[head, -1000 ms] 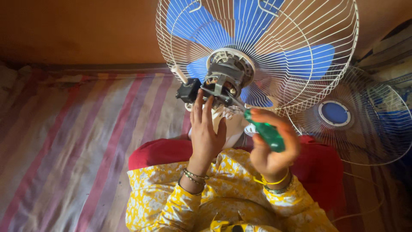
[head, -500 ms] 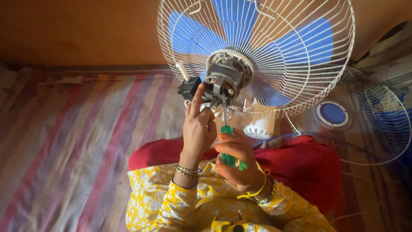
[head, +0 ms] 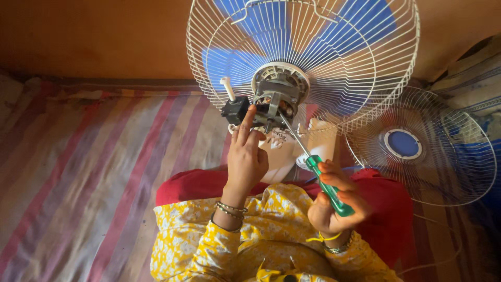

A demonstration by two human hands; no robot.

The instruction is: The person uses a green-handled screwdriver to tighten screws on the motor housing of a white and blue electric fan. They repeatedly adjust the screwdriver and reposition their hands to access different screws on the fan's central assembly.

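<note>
Holding: the right hand [head: 334, 201], at lower right of the frame, has its grip clamped around the green handle of a screwdriver [head: 326, 183], fingers wrapped over it and thumb along the side, seemingly so the tool can be turned without slipping.
Shaft: the thin metal shaft runs up and to the left from the handle, its tip meeting the exposed fan motor [head: 275, 99] at centre; the slant keeps the hand below and clear of the wire guard.
Left hand: the left hand [head: 246, 156] is raised just left of the shaft, fingers straight and close together, fingertips touching the underside of the motor beside the black switch box [head: 235, 109]; it closes on nothing, and looks to be steadying the part.
Motor: the motor has no rear cover, its windings bare, and sits against the back of the white wire guard [head: 302, 62], with blue blades [head: 334, 31] behind the wires in the upper half of the frame.
Loose part: a second round wire guard with a blue centre cap [head: 403, 144] lies at right, apart from the fan.
Body: a yellow patterned garment [head: 209, 245] and red cloth [head: 386, 209] fill the lower middle.
Bed: a striped bedsheet [head: 78, 172] spreads across the left.
</note>
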